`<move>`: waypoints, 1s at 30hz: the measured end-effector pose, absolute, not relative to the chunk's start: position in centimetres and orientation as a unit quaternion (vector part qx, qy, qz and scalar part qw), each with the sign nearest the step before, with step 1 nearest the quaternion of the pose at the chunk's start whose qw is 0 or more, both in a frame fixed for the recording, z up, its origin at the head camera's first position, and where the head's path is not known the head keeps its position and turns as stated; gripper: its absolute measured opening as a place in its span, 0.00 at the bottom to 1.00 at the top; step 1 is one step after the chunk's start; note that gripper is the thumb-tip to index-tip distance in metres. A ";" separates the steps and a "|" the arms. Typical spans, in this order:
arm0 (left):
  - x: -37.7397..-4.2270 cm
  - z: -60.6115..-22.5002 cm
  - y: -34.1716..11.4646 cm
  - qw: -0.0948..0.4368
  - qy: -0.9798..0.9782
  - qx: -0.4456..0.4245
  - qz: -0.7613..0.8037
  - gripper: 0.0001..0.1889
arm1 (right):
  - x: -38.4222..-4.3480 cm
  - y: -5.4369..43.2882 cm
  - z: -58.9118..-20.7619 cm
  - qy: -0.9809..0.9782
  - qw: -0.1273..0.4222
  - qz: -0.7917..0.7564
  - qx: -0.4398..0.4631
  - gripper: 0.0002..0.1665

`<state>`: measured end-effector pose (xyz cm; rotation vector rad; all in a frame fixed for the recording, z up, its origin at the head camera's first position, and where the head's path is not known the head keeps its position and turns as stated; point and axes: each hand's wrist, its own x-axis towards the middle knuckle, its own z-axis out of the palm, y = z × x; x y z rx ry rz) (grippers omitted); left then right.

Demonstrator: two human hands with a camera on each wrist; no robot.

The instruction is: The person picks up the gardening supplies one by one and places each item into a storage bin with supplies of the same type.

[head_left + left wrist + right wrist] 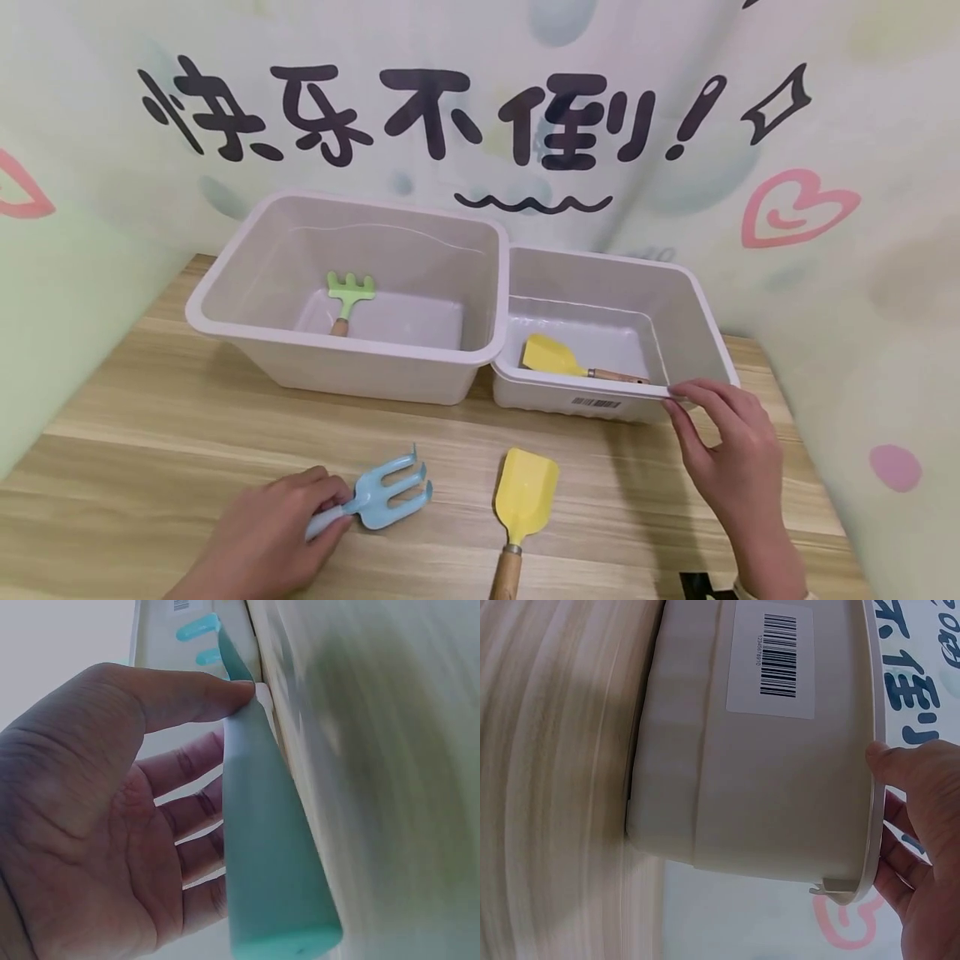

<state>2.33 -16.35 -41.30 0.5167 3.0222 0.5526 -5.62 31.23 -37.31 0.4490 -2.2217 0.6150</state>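
My left hand (281, 521) pinches a light blue hand fork (390, 493) at the neck, its three tines pointing right, low over the table. In the left wrist view, the thumb presses the neck while the fork's handle (274, 847) runs down past the palm. My right hand (738, 446) grips the front rim of the right-hand bin (630, 408), near its right corner. Inside that bin lies a yellow shovel (553, 357) with a wooden handle. Another yellow shovel (527, 492) lies on the table between my hands.
A deeper light grey bin (375, 375) stands at the left, its rim overlapping the right bin's edge. It holds a green rake (350, 292). Behind both bins hangs a printed cloth (420, 183). The wooden table (172, 417) runs beneath everything.
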 end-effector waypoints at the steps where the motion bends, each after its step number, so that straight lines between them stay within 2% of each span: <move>1: 2.2 -41.2 -16.3 0.015 0.970 0.167 0.175 0.09 | -5.6 31.3 -37.3 -0.873 0.386 0.241 0.175 0.12; 3: 2.0 -41.1 -16.4 0.011 0.969 0.173 0.175 0.10 | -5.6 31.3 -37.2 -0.875 0.384 0.240 0.172 0.10; 10: 0.9 -40.2 -16.6 -0.044 0.962 0.210 0.167 0.11 | -5.4 31.2 -37.1 -0.876 0.382 0.242 0.166 0.14; 17: 0.4 -38.9 -16.2 -0.039 0.959 0.226 0.164 0.11 | -5.5 31.2 -37.0 -0.876 0.382 0.241 0.173 0.12; 23: -0.3 -37.6 -15.6 -0.037 0.956 0.238 0.167 0.10 | -5.6 31.2 -37.0 -0.878 0.378 0.241 0.168 0.15; 30: -1.2 -36.2 -15.0 -0.012 0.951 0.250 0.181 0.09 | -5.5 31.1 -37.2 -0.878 0.379 0.241 0.163 0.15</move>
